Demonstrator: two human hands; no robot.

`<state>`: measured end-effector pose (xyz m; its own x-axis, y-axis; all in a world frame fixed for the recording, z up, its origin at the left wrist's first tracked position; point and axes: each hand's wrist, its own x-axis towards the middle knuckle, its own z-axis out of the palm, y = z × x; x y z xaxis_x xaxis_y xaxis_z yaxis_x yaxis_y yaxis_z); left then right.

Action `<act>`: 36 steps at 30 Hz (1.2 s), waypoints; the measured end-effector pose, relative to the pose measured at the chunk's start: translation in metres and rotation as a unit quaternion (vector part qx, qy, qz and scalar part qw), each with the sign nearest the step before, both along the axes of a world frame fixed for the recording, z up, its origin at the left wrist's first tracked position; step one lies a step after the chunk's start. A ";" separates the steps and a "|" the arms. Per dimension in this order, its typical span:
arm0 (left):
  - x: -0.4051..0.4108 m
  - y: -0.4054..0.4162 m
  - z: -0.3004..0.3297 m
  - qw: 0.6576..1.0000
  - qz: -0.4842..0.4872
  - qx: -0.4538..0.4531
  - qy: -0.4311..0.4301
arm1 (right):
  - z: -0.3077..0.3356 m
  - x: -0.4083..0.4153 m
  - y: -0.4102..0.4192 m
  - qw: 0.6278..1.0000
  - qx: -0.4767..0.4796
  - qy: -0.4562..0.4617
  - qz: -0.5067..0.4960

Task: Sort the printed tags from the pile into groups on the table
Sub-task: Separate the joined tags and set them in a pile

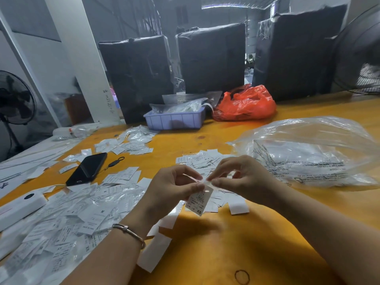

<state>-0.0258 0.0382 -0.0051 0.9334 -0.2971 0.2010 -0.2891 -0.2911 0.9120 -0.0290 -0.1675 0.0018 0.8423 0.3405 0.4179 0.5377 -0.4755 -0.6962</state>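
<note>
An orange table (205, 140) is filling the frame, with black wrapped bales (211, 58) standing along the top. At centre, the left hand (170, 188) is pinching a printed tag marked XS (199, 200), and the right hand (242, 177) is pinching its top edge. The tag pile (61, 219) is lying at lower left.

There are three big black wrapped bundles (211, 58) at the back. There is one phone (87, 169), one red bag (245, 103), one purple tray (174, 120) and two fans (14, 97).
</note>
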 end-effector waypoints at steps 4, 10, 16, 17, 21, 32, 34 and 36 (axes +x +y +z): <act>0.005 0.008 -0.001 0.999 0.040 0.033 -0.007 | 0.001 0.011 -0.021 0.955 -0.051 -0.139 -0.258; 0.011 0.016 -0.001 0.995 0.098 0.032 0.009 | -0.002 0.029 -0.062 0.872 -0.188 -0.045 -0.450; 0.017 0.025 -0.001 0.984 0.156 0.082 -0.027 | -0.013 0.042 -0.077 0.805 -0.341 0.092 -0.476; 0.018 0.027 -0.002 0.976 0.179 0.117 -0.042 | -0.014 0.043 -0.078 0.803 -0.342 0.086 -0.481; 0.022 0.035 -0.006 0.933 0.277 0.224 -0.060 | -0.015 0.045 -0.079 0.804 -0.330 0.047 -0.492; 0.022 0.033 -0.010 0.847 0.297 0.433 -0.081 | -0.007 0.034 -0.063 0.880 -0.030 -0.088 -0.466; 0.022 0.030 -0.010 0.867 0.285 0.382 -0.149 | -0.003 0.029 -0.050 0.930 0.082 -0.026 -0.356; 0.018 0.023 -0.007 0.914 0.225 0.275 -0.196 | 0.002 0.020 -0.032 0.961 0.181 0.073 -0.196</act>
<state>-0.0080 0.0611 -0.0123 0.8737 -0.0576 0.4830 -0.3011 -0.8439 0.4441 -0.0093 -0.1998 0.0043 0.9349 -0.1597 0.3170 0.2510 -0.3340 -0.9085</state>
